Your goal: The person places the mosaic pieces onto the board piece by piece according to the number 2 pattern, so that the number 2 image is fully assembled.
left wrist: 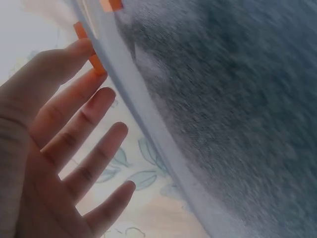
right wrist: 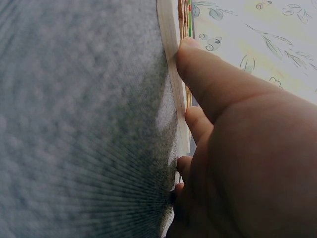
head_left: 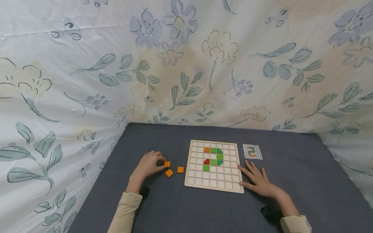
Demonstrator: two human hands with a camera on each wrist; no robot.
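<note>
My left hand [head_left: 149,164] pinches an orange square tile [head_left: 167,164] between thumb and index finger, left of the board. In the left wrist view the tile [left wrist: 98,64] shows edge-on at the fingertips, and the other fingers are spread. Two more orange tiles [head_left: 180,169] lie close by on the cloth. A wooden grid board [head_left: 214,189] carries an orange square [head_left: 207,149], several green pieces [head_left: 220,156] and a red rounded piece [head_left: 206,161]. Fingers outstretched, my right hand [head_left: 260,183] touches the board's right edge; the right wrist view shows the thumb against that rim.
A small printed card [head_left: 252,151] with a coloured grid pattern lies right of the board, just beyond the right fingertips. Dark grey cloth [head_left: 186,210] covers the table. Flowered curtain fabric [head_left: 186,81] hangs behind and at the sides.
</note>
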